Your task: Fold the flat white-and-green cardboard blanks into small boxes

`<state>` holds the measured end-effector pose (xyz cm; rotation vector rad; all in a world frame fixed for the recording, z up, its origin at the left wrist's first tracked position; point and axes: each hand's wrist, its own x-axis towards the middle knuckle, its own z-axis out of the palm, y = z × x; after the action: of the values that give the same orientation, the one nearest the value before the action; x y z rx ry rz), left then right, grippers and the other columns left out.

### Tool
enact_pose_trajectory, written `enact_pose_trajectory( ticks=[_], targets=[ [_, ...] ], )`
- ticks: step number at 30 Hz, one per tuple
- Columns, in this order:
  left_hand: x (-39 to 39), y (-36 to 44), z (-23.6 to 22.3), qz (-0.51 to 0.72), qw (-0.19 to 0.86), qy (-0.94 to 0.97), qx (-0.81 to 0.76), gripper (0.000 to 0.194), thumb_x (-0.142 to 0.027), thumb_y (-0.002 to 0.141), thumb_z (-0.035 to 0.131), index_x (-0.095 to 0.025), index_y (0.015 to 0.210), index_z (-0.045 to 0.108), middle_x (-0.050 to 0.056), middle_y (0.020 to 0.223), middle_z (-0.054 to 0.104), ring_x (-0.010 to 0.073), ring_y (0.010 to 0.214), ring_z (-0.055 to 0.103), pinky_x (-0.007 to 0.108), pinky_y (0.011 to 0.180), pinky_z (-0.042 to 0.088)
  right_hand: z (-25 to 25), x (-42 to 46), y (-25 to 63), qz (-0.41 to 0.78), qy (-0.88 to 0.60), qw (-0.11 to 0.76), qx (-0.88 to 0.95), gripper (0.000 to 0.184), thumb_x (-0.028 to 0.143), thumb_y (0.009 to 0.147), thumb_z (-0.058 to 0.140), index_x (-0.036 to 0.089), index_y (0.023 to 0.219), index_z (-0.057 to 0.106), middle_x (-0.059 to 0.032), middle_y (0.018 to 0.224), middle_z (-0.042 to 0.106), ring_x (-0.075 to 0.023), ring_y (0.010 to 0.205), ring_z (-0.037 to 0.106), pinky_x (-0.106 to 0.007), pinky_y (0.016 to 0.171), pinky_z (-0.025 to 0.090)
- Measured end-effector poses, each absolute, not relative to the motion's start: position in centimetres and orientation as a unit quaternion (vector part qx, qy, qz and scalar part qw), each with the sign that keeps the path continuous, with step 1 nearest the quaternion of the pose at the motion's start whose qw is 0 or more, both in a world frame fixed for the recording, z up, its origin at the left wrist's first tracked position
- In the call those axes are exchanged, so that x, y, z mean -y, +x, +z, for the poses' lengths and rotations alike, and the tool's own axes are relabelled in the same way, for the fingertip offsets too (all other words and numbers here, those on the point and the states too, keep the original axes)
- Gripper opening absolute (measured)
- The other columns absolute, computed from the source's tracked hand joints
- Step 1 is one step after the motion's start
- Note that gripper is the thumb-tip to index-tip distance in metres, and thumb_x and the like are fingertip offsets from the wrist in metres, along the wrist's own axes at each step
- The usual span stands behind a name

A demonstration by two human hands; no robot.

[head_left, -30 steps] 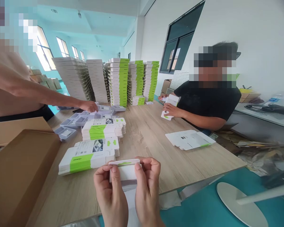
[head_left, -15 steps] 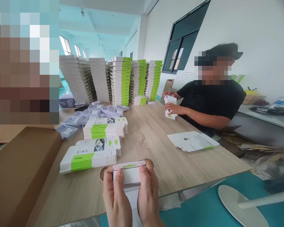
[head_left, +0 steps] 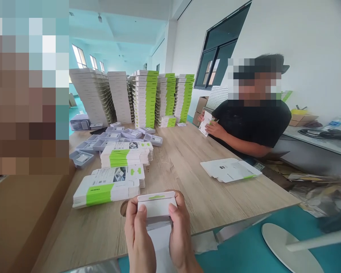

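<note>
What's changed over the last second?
Your left hand and right hand kept hold of the white carton, which shifted slightly right. The co-worker raised their carton. The standing person's arm left the trays. The stacks stayed put.

The left hand point(head_left: 138, 237) and the right hand point(head_left: 182, 233) come up from 6 o'clock, close together and facing each other, left slightly toward 7 o'clock and right toward 5 o'clock. Both thumbs point(head_left: 142, 212) press on the near side, while the fingers point(head_left: 179, 196) curl round behind, gripping.
</note>
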<state>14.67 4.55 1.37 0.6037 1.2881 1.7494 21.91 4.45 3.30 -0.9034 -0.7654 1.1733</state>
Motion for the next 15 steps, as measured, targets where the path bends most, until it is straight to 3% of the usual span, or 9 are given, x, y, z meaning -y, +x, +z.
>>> enact_pose_trajectory(
  ticks=[3,6,11,15],
  targets=[
    [-4.6,15.1,1.7,0.705,0.434,0.244,-0.505,0.041,-0.061,0.081,0.078,-0.022,0.091,0.069,0.001,0.085,0.071,0.0196,0.074,0.063,0.026,0.064,0.053,2.4,-4.3,22.1,0.519,-0.393,0.679,0.340,0.030,0.051,0.093,0.056,0.026,0.107,0.062,-0.0029,0.092,0.074,-0.0243,0.080,0.067,-0.032,0.066,0.053],
    [-4.5,15.0,2.2,0.697,0.417,0.274,-0.515,0.033,-0.055,0.083,0.075,-0.023,0.084,0.067,-0.001,0.077,0.067,0.0177,0.067,0.060,0.025,0.059,0.051,1.5,-4.5,22.2,0.489,-0.418,0.684,0.344,0.030,0.054,0.096,0.052,0.025,0.097,0.062,-0.0030,0.089,0.071,-0.0245,0.083,0.066,-0.032,0.071,0.053],
    [-4.6,14.6,2.3,0.665,0.405,0.311,-0.545,0.019,-0.040,0.085,0.064,-0.024,0.073,0.061,-0.003,0.064,0.059,0.0174,0.059,0.056,0.025,0.051,0.047,1.1,-5.2,22.4,0.452,-0.461,0.677,0.355,0.030,0.048,0.098,0.048,0.026,0.077,0.052,0.0020,0.069,0.056,-0.0193,0.063,0.052,-0.029,0.058,0.047],
    [-4.7,14.7,1.5,0.654,0.425,0.334,-0.529,0.029,-0.052,0.088,0.063,-0.024,0.085,0.067,0.001,0.077,0.068,0.0217,0.072,0.064,0.029,0.064,0.054,1.8,-6.0,23.0,0.397,-0.504,0.687,0.340,0.024,0.040,0.091,0.050,0.026,0.071,0.048,0.0027,0.066,0.050,-0.0185,0.061,0.049,-0.027,0.055,0.045]
  ],
)
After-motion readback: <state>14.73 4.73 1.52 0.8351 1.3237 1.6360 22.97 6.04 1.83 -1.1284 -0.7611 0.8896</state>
